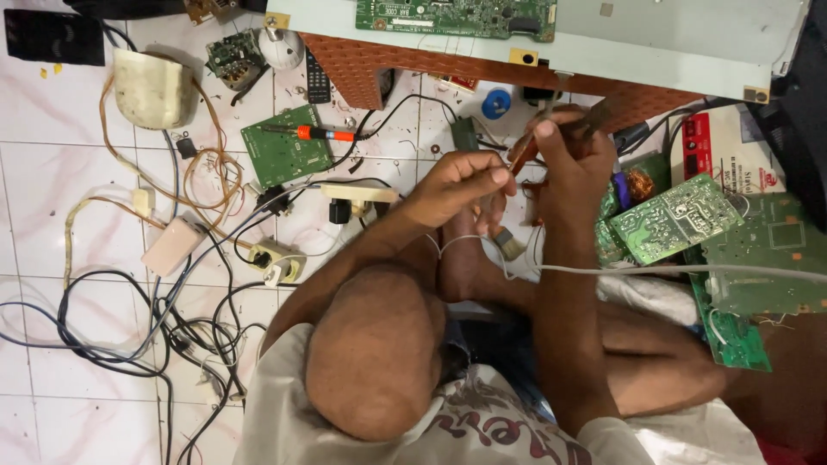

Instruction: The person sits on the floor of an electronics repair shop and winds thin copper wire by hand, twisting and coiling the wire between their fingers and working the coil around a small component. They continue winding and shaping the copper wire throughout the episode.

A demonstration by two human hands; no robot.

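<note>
white glazed tile floor (52, 215) is carrying everything, grout lines showing, pink streaks in the glaze. a pale grey sheet-metal panel (672, 39) is spanning the top, flat and matte, with brass-coloured corner tabs. it is carrying a long green circuit board (457, 15), cut off by the top edge. a brown woven-textured surface (362, 65) is sticking out from under the panel.

at right, green circuit boards (676, 217) are lying stacked and overlapping, solder side up on the top one, lower ones partly hidden. a red and white printed box (724, 146) is sitting behind them, cut off at the right. at left, a black cable tangle (129, 336) is looping across the tiles. a cream rounded plastic casing (151, 86), yellowed, is sitting upper left. a square green board (282, 146) is carrying an orange-handled screwdriver (323, 133).

right hand (573, 164) is gripping a brown-handled tool (524, 151), fingers wrapped tight on it, just below the panel edge. its tip is blurred, so i can't tell the tool type. left hand (457, 185) is sitting just beside it, fingertips pinched together. whatever they are pinching is too small to make out. a white cable (672, 269) is running across the right forearm. a small brush (510, 245) is lying below the hands.
</note>
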